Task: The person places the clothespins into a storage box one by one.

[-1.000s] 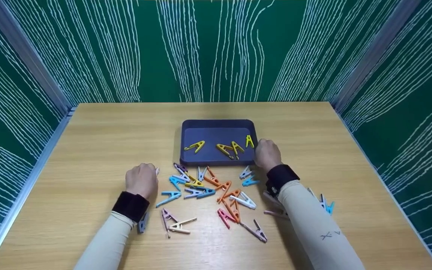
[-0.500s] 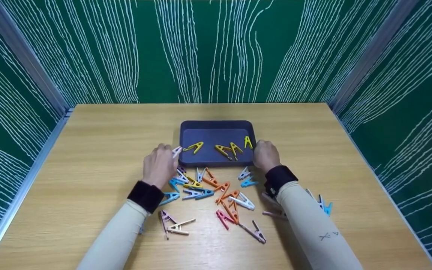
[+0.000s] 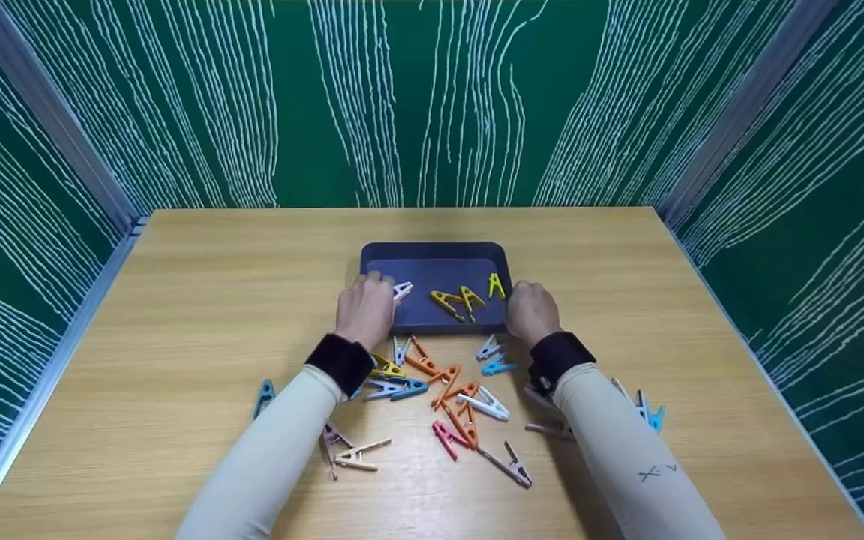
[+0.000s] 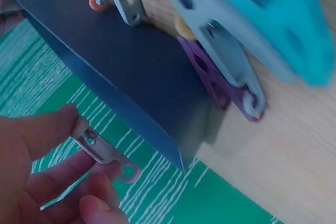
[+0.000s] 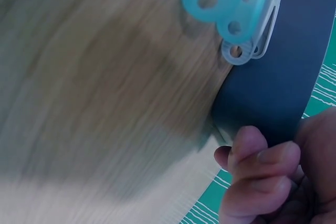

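My left hand (image 3: pixel 367 309) is above the left end of the dark blue tray (image 3: pixel 432 268). It pinches a whitish clothespin (image 4: pixel 102 148) between thumb and fingers, its tip (image 3: pixel 402 291) showing past the hand in the head view. At the tray's right front corner, my right hand (image 3: pixel 532 311) grips the side wall, fingers (image 5: pixel 265 156) curled there in the right wrist view. Inside the tray lie a yellow clothespin (image 3: pixel 446 302), a second one touching it, and a brighter yellow clothespin (image 3: pixel 496 285) by the right wall. The left hand covers the tray's left front corner.
Several clothespins lie in front of the tray, among them an orange one (image 3: pixel 423 358), a white one (image 3: pixel 486 405), a pink one (image 3: pixel 448 439) and a cream one (image 3: pixel 361 455). More lie beside both forearms. Green walls (image 3: pixel 312 105) stand around the wooden table (image 3: pixel 252 277).
My left hand has moved right and forward with the whitish clothespin, from the table to over the tray, now hiding the leftmost yellow clothespin. My right hand has stayed at the tray's side.
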A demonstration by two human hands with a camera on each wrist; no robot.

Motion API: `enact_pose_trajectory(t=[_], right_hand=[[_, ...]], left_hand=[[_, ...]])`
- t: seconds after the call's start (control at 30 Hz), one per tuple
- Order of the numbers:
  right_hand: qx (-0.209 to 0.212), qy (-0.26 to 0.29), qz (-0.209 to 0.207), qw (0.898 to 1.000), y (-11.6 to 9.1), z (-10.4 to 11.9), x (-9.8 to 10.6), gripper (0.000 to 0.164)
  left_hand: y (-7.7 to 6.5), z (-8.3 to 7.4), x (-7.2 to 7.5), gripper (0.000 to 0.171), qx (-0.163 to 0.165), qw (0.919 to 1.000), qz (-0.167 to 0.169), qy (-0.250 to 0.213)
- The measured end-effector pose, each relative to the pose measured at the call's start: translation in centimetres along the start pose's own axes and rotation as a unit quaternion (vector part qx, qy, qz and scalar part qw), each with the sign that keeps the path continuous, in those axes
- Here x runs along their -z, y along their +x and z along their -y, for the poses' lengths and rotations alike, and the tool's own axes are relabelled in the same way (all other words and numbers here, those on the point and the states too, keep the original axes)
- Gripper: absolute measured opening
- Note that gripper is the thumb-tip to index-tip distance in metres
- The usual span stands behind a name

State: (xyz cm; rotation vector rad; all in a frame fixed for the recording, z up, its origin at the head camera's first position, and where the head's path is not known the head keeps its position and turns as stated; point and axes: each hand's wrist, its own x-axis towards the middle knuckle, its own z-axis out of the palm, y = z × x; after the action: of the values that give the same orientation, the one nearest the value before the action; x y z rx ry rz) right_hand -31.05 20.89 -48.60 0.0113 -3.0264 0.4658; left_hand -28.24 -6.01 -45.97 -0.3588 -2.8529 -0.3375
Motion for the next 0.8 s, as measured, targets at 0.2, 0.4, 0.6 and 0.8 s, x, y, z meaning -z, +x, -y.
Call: enact_pose_trajectory(t=[0.2, 0.4, 0.6, 0.8], right_hand=[[-0.002, 0.001, 0.002, 1.000, 0.0, 0.0, 0.0, 0.020], [0.002, -0.002, 0.010, 1.000, -0.2, 0.1, 0.1, 0.022], [0.010, -0.001, 0.000, 1.000, -0.2, 0.0, 0.2, 0.019], [0.007, 0.009, 0.003, 1.000, 0.0, 0.0, 0.3, 0.019]], left_hand=[[1.0, -0.4, -1.4, 0.032, -0.019, 0.9995, -0.011, 0.023], [0.7, 0.0, -1.9, 0.043, -0.016, 0.9996, -0.006, 0.022], [0.0, 0.9, -0.8, 0.043, -0.006, 0.9998, -0.005, 0.017], [-1.4, 2.2, 0.0, 0.038, 0.011, 0.9999, -0.004, -0.003]])
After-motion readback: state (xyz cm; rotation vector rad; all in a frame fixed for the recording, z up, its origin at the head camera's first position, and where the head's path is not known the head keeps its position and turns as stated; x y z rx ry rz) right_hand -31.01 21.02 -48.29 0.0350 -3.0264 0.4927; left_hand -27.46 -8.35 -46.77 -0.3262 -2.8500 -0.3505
